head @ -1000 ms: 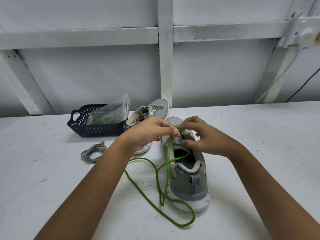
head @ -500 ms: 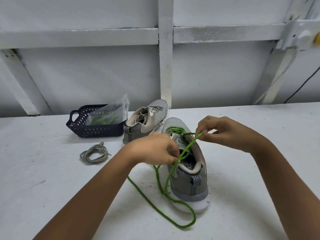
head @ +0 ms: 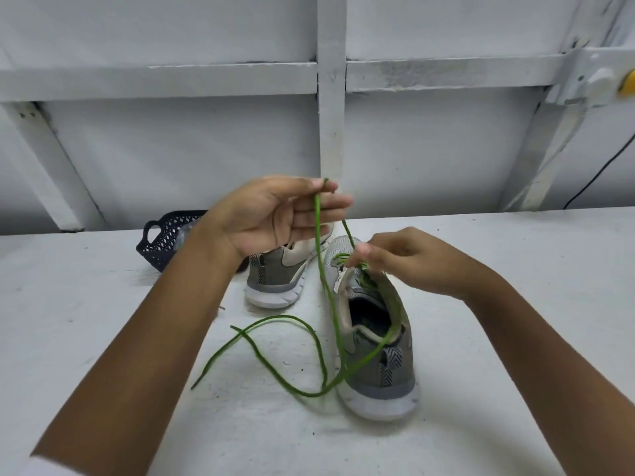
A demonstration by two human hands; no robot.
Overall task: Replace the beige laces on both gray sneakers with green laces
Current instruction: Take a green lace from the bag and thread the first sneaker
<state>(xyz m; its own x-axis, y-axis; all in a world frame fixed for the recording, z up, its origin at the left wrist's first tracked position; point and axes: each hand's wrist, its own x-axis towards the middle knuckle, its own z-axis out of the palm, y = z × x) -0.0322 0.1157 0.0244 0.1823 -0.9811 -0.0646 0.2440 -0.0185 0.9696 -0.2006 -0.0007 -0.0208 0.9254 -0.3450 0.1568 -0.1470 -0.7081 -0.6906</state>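
The left hand [head: 275, 214] is raised above the white painted counter [head: 515, 304] with its palm turned toward the camera. Its thumb and forefinger pinch the thin green cord lace [head: 311, 395] near the top, and the other fingers are nearly straight. From that pinch one strand drops down past the near gray mesh sneaker with a white sole [head: 378, 369], which stands upright on the counter with its heel toward the camera. A second strand slants down to the sneaker's front eyelets.

There the right hand [head: 409, 261] grips the lace with curled fingertips, just above the tongue. The slack lies in a loose loop on the counter left of the heel (one free end points toward the left forearm).

Just behind and to the left stands the second gray sneaker with beige panels [head: 278, 276], heel also this way. Beyond it, partly hidden by the left wrist, sits a dark perforated plastic basket [head: 161, 238].
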